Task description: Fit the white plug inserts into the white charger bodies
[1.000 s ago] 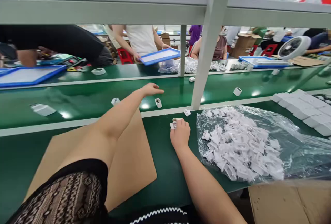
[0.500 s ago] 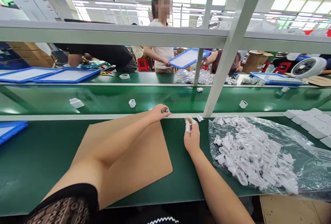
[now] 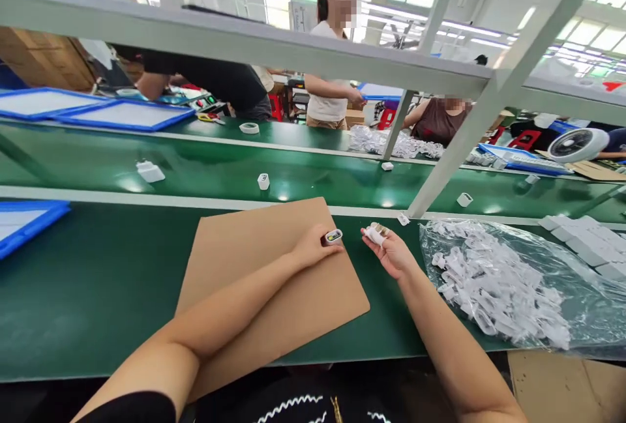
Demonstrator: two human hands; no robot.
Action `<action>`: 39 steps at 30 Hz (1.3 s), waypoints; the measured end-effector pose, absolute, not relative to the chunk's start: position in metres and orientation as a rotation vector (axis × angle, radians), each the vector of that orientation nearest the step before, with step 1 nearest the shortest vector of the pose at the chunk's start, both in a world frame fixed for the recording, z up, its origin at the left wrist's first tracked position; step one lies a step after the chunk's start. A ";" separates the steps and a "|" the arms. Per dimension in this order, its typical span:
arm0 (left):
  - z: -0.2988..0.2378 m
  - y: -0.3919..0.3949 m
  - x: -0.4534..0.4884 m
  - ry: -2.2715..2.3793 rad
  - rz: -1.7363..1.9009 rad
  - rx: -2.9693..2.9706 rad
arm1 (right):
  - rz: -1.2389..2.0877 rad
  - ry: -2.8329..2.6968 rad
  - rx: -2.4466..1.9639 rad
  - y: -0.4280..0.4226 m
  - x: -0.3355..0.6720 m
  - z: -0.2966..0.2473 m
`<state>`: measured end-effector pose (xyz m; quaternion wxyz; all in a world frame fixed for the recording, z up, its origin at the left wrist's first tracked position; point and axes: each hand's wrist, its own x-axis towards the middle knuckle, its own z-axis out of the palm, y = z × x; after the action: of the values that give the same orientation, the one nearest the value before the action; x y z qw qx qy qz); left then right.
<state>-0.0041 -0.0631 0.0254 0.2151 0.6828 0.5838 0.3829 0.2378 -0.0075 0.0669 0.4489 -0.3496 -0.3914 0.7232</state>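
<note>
1. Above the far right corner of the brown cardboard sheet (image 3: 254, 279), the left hand (image 3: 313, 248) holds a small white housing (image 3: 334, 236). It is a rounded little block whose open end faces the camera and shows yellow and dark parts inside.
2. Just to the right of it, across a narrow gap, the right hand (image 3: 392, 252) holds a white plastic piece (image 3: 375, 234). The piece is short and pale, and its detail is too small to make out.
3. The left hand's fingertips are pinched on the small white housing. Its forearm reaches diagonally across the cardboard from the lower left, with the wrist low over the sheet.
4. The right hand is turned palm up and tilted toward the left hand, its fingers curled about the white plastic piece. Its forearm comes in from the lower right over the green worktop (image 3: 98, 279).
5. A clear bag of white parts (image 3: 493, 292) lies on the worktop just right of the right hand, with a row of white blocks (image 3: 587, 240) beyond it.
6. On the green belt (image 3: 205, 172) behind the worktop, another white housing (image 3: 263, 181) stands alone. A blue tray (image 3: 19, 224) sits at the left edge, well apart from both hands.
</note>
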 end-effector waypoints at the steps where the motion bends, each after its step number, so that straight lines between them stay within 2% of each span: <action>1: 0.023 -0.065 -0.003 1.557 1.086 1.903 | 1.781 -1.001 -0.890 -0.007 0.234 0.071; 10: 0.021 -0.065 -0.005 1.463 1.139 1.891 | 1.753 -1.129 -1.019 -0.010 0.194 0.081; 17: 0.027 -0.066 -0.005 1.376 1.098 1.971 | 1.293 -1.474 -1.037 -0.019 0.189 0.062; 24: 0.027 -0.066 -0.006 1.352 1.096 1.953 | 0.765 -2.053 -0.916 -0.031 0.191 0.059; 30: 0.029 -0.067 -0.007 1.342 1.087 1.936 | 0.464 -2.304 -0.838 -0.027 0.190 0.060; 39: 0.029 -0.066 -0.008 1.336 1.054 1.893 | 0.664 -2.238 -0.968 -0.023 0.182 0.067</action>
<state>-0.0078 -0.0663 0.0286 0.2935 0.7110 0.5017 0.3958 0.1823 -0.0234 0.0670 0.3025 -0.3650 -0.8441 0.2505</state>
